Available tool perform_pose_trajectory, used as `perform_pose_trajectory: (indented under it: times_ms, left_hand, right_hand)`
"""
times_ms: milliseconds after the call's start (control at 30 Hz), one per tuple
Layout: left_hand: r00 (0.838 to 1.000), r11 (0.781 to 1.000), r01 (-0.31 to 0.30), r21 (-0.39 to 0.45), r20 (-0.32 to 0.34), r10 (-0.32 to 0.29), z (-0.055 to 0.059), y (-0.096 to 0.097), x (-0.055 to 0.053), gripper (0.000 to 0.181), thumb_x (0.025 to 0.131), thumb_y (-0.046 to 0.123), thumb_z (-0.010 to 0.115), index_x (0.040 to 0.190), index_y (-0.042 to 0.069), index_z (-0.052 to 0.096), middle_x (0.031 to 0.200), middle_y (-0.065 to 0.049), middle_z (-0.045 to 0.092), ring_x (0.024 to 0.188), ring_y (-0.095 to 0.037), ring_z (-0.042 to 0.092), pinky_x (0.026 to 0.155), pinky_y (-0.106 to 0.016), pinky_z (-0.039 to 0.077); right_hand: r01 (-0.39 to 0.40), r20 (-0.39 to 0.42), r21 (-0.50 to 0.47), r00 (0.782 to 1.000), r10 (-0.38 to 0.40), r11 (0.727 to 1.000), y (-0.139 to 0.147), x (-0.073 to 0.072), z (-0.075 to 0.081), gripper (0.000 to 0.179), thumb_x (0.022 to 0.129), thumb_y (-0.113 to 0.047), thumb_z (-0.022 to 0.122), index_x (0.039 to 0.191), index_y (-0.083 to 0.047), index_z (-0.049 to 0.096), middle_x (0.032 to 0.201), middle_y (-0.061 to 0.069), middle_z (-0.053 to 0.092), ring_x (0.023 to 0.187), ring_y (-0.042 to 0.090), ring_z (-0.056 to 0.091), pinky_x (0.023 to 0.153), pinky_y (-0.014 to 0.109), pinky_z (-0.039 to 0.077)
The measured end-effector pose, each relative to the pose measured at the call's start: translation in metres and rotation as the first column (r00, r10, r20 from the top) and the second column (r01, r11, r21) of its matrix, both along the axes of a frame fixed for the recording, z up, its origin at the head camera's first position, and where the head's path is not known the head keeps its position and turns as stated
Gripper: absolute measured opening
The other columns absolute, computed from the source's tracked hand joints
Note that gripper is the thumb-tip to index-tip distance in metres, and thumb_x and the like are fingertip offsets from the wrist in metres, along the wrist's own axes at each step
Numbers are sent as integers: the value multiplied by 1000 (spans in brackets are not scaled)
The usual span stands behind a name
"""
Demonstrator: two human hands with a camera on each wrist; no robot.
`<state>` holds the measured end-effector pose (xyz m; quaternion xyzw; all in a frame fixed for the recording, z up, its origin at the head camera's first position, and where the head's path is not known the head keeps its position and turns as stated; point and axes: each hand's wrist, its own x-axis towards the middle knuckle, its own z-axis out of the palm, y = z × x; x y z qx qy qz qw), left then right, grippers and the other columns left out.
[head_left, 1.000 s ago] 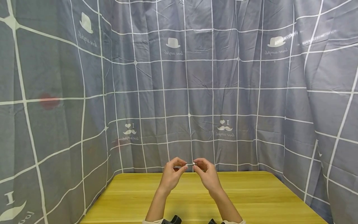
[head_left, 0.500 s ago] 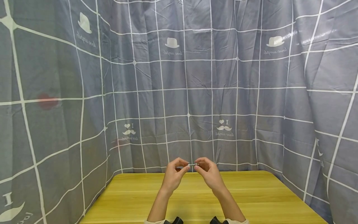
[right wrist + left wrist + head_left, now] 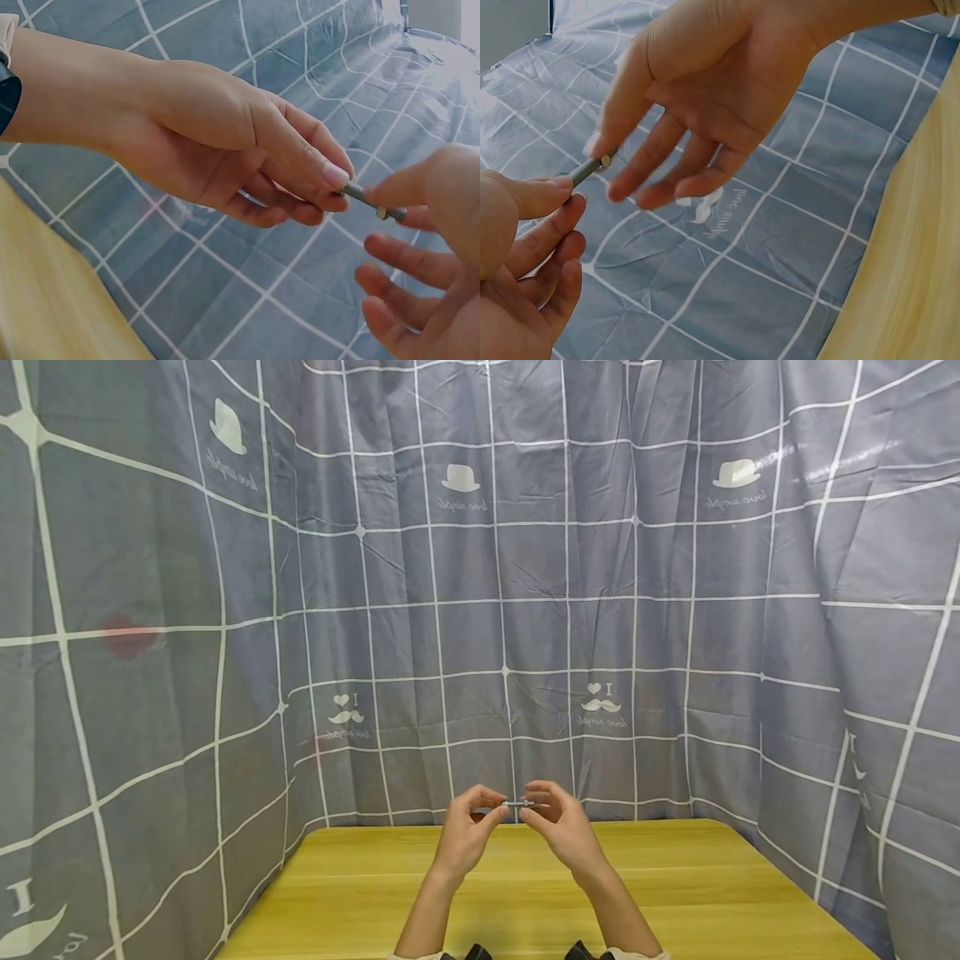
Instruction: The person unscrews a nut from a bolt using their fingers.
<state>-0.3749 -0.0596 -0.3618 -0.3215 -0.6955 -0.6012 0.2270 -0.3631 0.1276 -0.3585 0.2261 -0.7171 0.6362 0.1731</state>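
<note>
In the left wrist view my left hand (image 3: 517, 247) pinches a threaded metal bolt (image 3: 583, 173) by one end, between thumb and index finger. A small hex nut (image 3: 382, 213) sits on the thread near the bolt's other end. My right hand (image 3: 558, 822) is at that end, thumb and index finger apart on either side of the nut, its other fingers loosely extended. In the head view my left hand (image 3: 467, 833) faces the right one, with the bolt lying roughly level between the fingertips. The pinched end of the bolt is hidden.
Both hands are raised over the far part of a yellow wood-grain table (image 3: 517, 893). A grey curtain (image 3: 465, 635) with white grid lines hangs behind the table and along both sides. Dark wrist devices (image 3: 477, 952) show at the bottom of the head view.
Both hands have shifted slightly right in the head view. The right thumb and index finger have spread apart around the nut, while the left hand keeps its pinch on the bolt.
</note>
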Motion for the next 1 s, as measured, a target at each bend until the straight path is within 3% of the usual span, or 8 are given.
perform_pose_trajectory:
  times_ms: [100,267,433,533,667,733,900,1000]
  left_hand:
    - [1000,1000,2,-3,1,-2,0,-1,1,7,98,11,73,103,7,73,106,-8,69,98,-30,66,83,-33,55]
    - [1000,1000,0,-10,3,0,-1,-2,-1,7,98,11,73,103,7,73,105,-8,69,97,-28,67,84,-32,55]
    - [1000,1000,-8,-1,1,8,0,-2,-3,6,97,7,73,103,4,73,105,-10,70,98,-32,67,83,-32,55]
    - [1000,1000,-18,-2,-4,18,1,-3,-4,6,98,7,72,103,3,73,106,-10,70,99,-29,66,84,-33,55]
    - [1000,1000,-18,-20,-3,18,1,-3,-4,6,98,7,72,103,4,73,108,-9,71,100,-26,66,85,-35,55]
    - [1000,999,-20,-27,-1,20,1,-3,-4,6,98,7,72,103,4,73,108,-10,71,99,-26,66,86,-35,55]
    - [1000,999,-26,-23,0,26,2,-3,-5,6,98,3,70,103,2,73,106,-16,70,99,-27,65,87,-40,54]
    - [999,999,-33,-29,5,33,2,-2,-5,7,98,3,70,104,0,72,105,-15,71,100,-26,64,87,-41,54]
  right_hand:
    - [14,14,8,1000,-14,1000,0,0,-1,34,101,-16,70,132,-3,63,121,11,67,112,31,64,94,50,52]
    - [18,-2,15,1000,-18,1000,0,0,-2,22,103,-17,66,117,0,68,105,7,71,102,26,65,92,44,51]
    - [-2,-42,20,999,3,1000,0,-1,-1,23,101,-8,67,124,-4,66,118,11,68,112,31,65,95,46,52]
    - [36,-19,34,999,-35,999,-1,0,-1,31,102,-18,69,130,-7,65,121,11,67,111,31,65,91,47,54]
    - [66,42,41,997,-68,997,-3,-1,0,34,103,-33,67,120,-4,70,102,7,70,96,27,65,81,40,51]
    - [50,42,30,998,-52,998,-4,-2,-1,29,104,-29,66,114,-2,70,95,9,69,92,29,63,79,39,49]
    - [3,17,-1,1000,-3,1000,-4,-3,-1,23,102,-10,68,124,-3,67,111,14,68,103,30,64,92,47,51]
    - [32,50,6,998,-33,999,-4,-3,-1,33,102,-20,69,130,-3,65,117,13,69,105,28,67,91,49,53]
